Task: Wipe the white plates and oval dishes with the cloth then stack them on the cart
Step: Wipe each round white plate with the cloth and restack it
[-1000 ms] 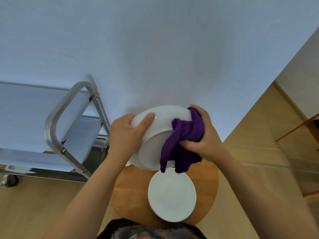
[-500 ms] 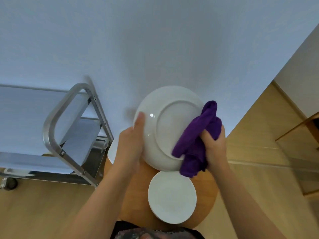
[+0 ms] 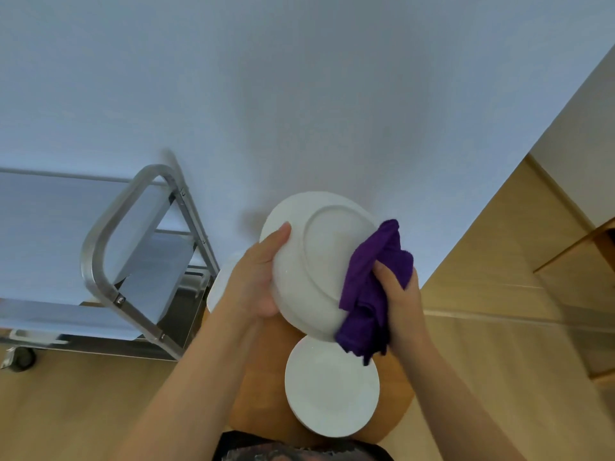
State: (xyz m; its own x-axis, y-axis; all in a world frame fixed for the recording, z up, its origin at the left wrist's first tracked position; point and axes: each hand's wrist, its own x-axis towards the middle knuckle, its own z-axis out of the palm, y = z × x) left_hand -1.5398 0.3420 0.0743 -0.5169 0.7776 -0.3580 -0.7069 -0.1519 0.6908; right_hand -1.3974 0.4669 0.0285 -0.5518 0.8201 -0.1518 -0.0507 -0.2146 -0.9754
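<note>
My left hand [image 3: 258, 277] grips the left rim of a white plate [image 3: 316, 254], held up tilted with its underside and foot ring facing me. My right hand [image 3: 401, 301] grips a bunched purple cloth [image 3: 369, 291] pressed against the plate's right rim. Below them a stack of white plates [image 3: 331, 390] sits on a round wooden table [image 3: 266, 377]. Another white dish's edge [image 3: 216, 291] shows behind my left wrist. The steel cart [image 3: 106, 261] stands to the left.
The cart has a curved metal handle [image 3: 133, 184] and a caster wheel [image 3: 21, 357] on the wooden floor. A pale wall fills the upper view. Wooden furniture [image 3: 582, 261] stands at the right edge.
The plate has been turned up so its underside faces me. The cloth has moved from the plate's top to its right rim, and my left hand has shifted lower on the left rim.
</note>
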